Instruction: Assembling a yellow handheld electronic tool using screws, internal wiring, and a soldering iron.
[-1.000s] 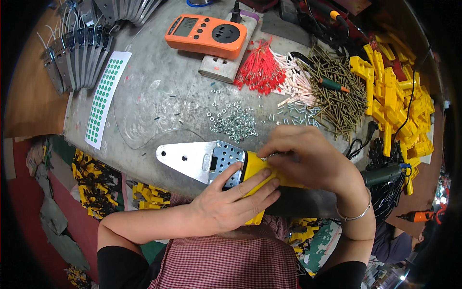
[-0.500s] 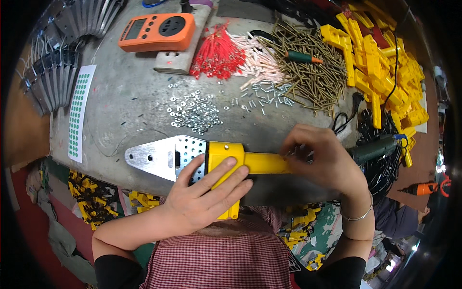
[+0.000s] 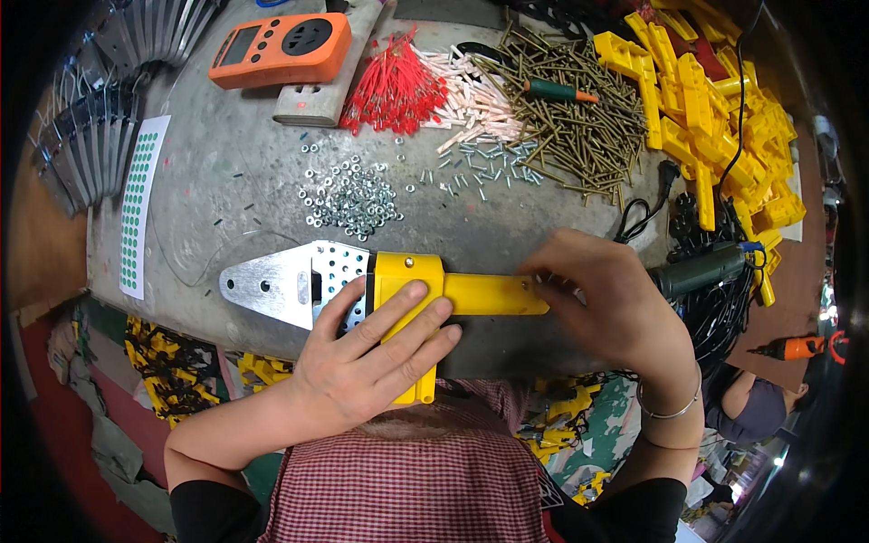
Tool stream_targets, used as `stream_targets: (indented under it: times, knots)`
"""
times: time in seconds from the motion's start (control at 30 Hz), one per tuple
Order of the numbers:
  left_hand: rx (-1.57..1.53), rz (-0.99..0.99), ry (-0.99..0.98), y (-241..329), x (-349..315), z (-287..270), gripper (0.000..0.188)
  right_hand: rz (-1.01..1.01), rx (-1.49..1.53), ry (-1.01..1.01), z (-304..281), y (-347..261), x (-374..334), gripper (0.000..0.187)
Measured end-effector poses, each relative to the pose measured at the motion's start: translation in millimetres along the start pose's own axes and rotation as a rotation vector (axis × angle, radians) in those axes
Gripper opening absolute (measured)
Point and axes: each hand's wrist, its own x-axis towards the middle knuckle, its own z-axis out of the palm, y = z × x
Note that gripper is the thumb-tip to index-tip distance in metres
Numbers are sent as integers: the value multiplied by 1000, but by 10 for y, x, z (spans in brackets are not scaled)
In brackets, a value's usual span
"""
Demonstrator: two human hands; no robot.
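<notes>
A plastic pipe welder with a yellow housing and handle (image 3: 484,294) lies across the bench, its tapered metal plate (image 3: 273,285) pointing left. My left hand (image 3: 367,357) holds it at the housing: the fingers lie over the yellow plastic and the thumb rests by the plate's perforated part. At the handle's right end, my right hand (image 3: 606,294) has its fingertips pinched together close to a small hole. Whatever sits in that pinch, if anything, is too small to make out.
Behind the welder lie loose nuts (image 3: 348,195), small screws (image 3: 480,167), red indicator lights (image 3: 396,86) and long bolts (image 3: 584,118). An orange socket meter (image 3: 281,50) stands far left. Yellow housings (image 3: 706,118), a dark green tool (image 3: 701,270) and black cables crowd the right.
The whole view has shifted slightly. My right hand has drawn a little right along the handle, uncovering its end. My left hand keeps its place on the housing.
</notes>
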Motion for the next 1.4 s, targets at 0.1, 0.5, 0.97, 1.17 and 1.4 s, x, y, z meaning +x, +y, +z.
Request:
stream_targets:
  times: [0.1,0.5,0.97,1.17,1.4]
  knots:
    - [22,10,7,-10,-12,13,41,151,90,51,-29,-54,-89,19]
    - [83,85,-4,-72,-14,17,42,-18,-200,126,248,-181,-255,16]
    - [110,89,-45,-64,-24,21,47,72,-263,70,540,-92,-553,15]
    - [136,76,-27,-35,-22,45,50,81,-369,216,801,-157,-530,16]
    - [50,65,21,-31,-24,50,56,63,-177,25,713,-427,-461,17]
